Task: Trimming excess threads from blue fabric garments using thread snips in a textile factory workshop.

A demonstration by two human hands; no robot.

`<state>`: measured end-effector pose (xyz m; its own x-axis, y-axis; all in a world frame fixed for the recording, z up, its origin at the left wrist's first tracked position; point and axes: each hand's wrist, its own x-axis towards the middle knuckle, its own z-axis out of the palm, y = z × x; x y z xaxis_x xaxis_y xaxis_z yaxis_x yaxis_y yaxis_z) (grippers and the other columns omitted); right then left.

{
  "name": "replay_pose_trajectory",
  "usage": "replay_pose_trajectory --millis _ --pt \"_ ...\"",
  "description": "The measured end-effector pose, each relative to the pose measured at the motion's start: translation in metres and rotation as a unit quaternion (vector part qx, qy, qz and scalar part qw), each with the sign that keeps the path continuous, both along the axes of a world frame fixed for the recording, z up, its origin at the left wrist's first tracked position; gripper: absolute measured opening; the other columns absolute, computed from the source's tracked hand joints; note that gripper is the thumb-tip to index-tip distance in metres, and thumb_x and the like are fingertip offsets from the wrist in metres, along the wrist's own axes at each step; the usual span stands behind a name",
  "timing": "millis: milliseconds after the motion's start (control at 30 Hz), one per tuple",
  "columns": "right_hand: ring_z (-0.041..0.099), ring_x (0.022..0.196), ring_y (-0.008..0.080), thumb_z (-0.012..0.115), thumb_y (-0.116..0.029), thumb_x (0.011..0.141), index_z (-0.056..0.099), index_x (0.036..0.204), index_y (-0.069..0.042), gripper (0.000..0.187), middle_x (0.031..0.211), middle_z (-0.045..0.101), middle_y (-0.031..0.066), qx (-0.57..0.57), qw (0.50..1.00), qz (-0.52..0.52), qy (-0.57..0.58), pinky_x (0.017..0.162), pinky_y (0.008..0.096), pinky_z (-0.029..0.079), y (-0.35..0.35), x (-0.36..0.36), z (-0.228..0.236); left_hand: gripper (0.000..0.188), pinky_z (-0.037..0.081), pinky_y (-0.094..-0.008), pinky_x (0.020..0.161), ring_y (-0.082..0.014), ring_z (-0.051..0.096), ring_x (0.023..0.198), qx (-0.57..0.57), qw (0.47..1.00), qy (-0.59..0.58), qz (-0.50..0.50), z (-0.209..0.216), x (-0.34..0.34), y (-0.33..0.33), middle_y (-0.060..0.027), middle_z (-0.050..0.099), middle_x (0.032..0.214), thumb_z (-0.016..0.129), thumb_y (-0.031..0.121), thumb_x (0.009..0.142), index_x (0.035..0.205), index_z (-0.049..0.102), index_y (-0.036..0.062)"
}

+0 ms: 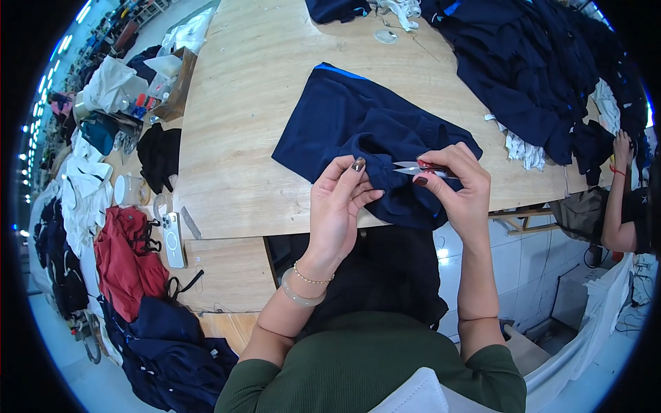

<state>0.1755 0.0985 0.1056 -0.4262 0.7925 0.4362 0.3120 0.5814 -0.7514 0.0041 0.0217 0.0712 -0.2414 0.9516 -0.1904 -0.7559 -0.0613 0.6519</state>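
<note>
Head view: left hand [334, 201] pinches navy garment [385, 127], right hand [463, 180] grips metal snips [409, 168].

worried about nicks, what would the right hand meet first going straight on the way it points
The thread snips in the right hand would likely meet the bunched navy garment first; depth is unclear.

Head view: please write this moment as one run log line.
left hand: pinching navy garment | right hand: gripping thread snips | snips: pointing left, over garment | garment: on wooden table
</note>
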Motion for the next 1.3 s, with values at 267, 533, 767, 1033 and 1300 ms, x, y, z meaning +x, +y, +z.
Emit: replay_pose_trajectory --millis 267,533,767,1033,1300 --pt "0.052 0.071 0.0181 0.077 -0.010 0.072 0.068 0.087 -0.001 0.021 0.076 0.063 0.0063 0.021 1.000 -0.006 0.008 0.063 0.0276 0.041 -0.001 0.000 -0.001 0.012 0.059 -0.0291 0.075 -0.0123 0.066 0.080 0.004 1.000 -0.011 -0.008 0.004 0.001 0.001 -0.0076 0.065 0.090 0.052 0.012 0.097 0.100 0.058 0.0018" --pt "0.052 0.071 0.0193 0.078 -0.011 0.070 0.068 0.087 -0.001 0.022 0.076 0.063 0.0065 0.060 0.998 -0.003 -0.004 0.063 0.0288 0.041 -0.003 -0.007 0.001 0.012 0.060 -0.0311 0.079 -0.0135 0.067 0.082 0.011 1.000 -0.012 -0.003 0.003 0.002 0.000 -0.0083 0.065 0.090 0.051 0.011 0.098 0.099 0.058 0.0010" --pt "0.052 0.071 0.0198 0.079 -0.014 0.068 0.068 0.087 -0.002 0.024 0.077 0.064 0.0059 0.113 0.993 0.005 -0.018 0.062 0.0291 0.041 -0.002 -0.010 0.003 0.010 0.060 -0.0308 0.077 -0.0137 0.067 0.080 0.000 1.000 -0.012 -0.005 0.005 0.003 -0.003 -0.0088 0.066 0.089 0.052 0.010 0.097 0.098 0.058 0.0014" --pt "0.052 0.069 0.0200 0.079 -0.014 0.067 0.069 0.085 -0.003 0.024 0.076 0.064 0.0052 0.125 0.992 0.012 -0.025 0.062 0.0299 0.041 -0.003 -0.009 0.003 0.010 0.061 -0.0292 0.074 -0.0137 0.068 0.078 -0.008 1.000 -0.007 -0.012 0.004 0.002 -0.004 -0.0085 0.066 0.087 0.053 0.009 0.097 0.097 0.059 0.0012" --pt "0.053 0.070 0.0194 0.077 -0.009 0.070 0.067 0.083 -0.002 0.018 0.076 0.064 0.0059 0.107 0.994 0.019 -0.018 0.061 0.0273 0.041 -0.001 -0.009 0.004 0.009 0.060 -0.0296 0.075 -0.0125 0.067 0.077 0.008 1.000 -0.016 -0.020 0.002 0.000 -0.003 -0.0062 0.064 0.085 0.053 0.010 0.097 0.098 0.057 0.0019"
